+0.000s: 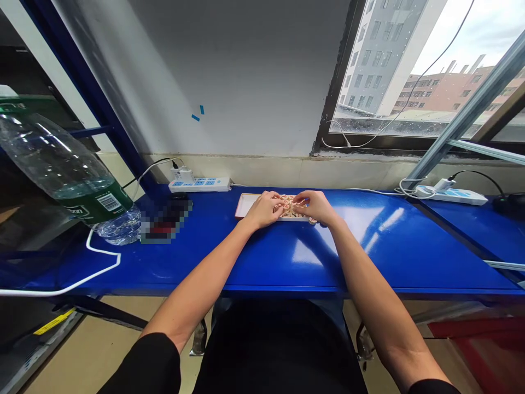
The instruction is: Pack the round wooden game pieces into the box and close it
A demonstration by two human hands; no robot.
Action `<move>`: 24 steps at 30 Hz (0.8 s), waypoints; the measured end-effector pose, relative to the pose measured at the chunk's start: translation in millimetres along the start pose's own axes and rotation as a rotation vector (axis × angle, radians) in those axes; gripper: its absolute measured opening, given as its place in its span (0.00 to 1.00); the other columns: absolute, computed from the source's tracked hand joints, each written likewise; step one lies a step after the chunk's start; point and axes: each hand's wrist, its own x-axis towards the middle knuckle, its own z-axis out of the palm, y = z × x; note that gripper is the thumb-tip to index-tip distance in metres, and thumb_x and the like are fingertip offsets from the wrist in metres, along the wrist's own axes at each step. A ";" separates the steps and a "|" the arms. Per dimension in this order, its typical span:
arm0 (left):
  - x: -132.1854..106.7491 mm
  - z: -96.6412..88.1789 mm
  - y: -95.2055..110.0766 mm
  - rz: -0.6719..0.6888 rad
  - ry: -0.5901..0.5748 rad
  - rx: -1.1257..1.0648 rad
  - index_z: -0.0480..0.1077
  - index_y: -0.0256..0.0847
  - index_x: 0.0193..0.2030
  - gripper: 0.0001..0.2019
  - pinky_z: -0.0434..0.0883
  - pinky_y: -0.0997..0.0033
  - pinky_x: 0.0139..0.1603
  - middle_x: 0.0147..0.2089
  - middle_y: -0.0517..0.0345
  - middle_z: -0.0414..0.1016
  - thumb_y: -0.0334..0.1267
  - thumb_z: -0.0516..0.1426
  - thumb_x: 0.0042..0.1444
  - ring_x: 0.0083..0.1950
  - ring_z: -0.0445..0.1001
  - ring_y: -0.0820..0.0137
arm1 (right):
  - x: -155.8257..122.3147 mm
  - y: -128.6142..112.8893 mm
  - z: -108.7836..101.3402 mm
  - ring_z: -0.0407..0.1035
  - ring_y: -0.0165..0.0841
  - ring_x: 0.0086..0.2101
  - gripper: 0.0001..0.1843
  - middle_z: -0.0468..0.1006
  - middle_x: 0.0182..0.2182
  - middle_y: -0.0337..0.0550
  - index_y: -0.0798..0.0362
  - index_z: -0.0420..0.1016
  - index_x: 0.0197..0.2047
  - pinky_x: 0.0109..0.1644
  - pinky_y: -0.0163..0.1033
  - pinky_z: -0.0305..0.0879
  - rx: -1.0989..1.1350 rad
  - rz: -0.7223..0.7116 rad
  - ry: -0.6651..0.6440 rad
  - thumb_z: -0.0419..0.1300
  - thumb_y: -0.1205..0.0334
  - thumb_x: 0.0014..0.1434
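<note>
Wooden round pieces (289, 208), marked in red, are being handled in a shallow box (246, 204) lying on the blue tabletop (287, 257), near its back edge. Both hands are brought together over the box: the left hand (264, 210) and the right hand (315, 206) meet fingertip to fingertip on the pieces, though whether any piece is actually pinched cannot be told.

One loose piece (313, 221) lies just outside the box by the right wrist; it could be nudged by the forearm and rolled off the glossy surface. The box itself could be pushed back toward the wall by pressure from both hands.

Counted: one box, two hands, two power strips (199, 184), one large water bottle (69, 175) at the left. The pieces are too small and too covered to be counted.
</note>
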 end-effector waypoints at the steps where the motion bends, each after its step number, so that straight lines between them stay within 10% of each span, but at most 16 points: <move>1: 0.0 -0.2 -0.1 -0.002 0.000 0.001 0.84 0.45 0.48 0.11 0.72 0.52 0.65 0.56 0.49 0.76 0.37 0.59 0.67 0.58 0.72 0.57 | -0.4 -0.3 0.4 0.80 0.38 0.39 0.07 0.87 0.39 0.44 0.52 0.85 0.37 0.49 0.42 0.78 0.011 0.011 -0.017 0.70 0.65 0.52; 12: -2.1 -1.3 13.4 0.040 -0.159 0.035 0.77 0.61 0.63 0.18 0.57 0.39 0.77 0.75 0.57 0.62 0.51 0.60 0.68 0.74 0.57 0.49 | -7.9 26.7 -38.6 0.79 0.38 0.38 0.12 0.87 0.36 0.45 0.52 0.87 0.41 0.45 0.40 0.74 -0.141 0.116 0.196 0.64 0.62 0.55; 24: -2.1 0.3 9.9 0.032 -0.147 0.021 0.78 0.54 0.63 0.19 0.59 0.44 0.76 0.72 0.50 0.66 0.51 0.52 0.73 0.73 0.62 0.54 | -24.4 53.3 -63.9 0.75 0.37 0.28 0.06 0.82 0.25 0.42 0.48 0.84 0.31 0.31 0.40 0.66 -0.396 0.636 0.028 0.72 0.59 0.47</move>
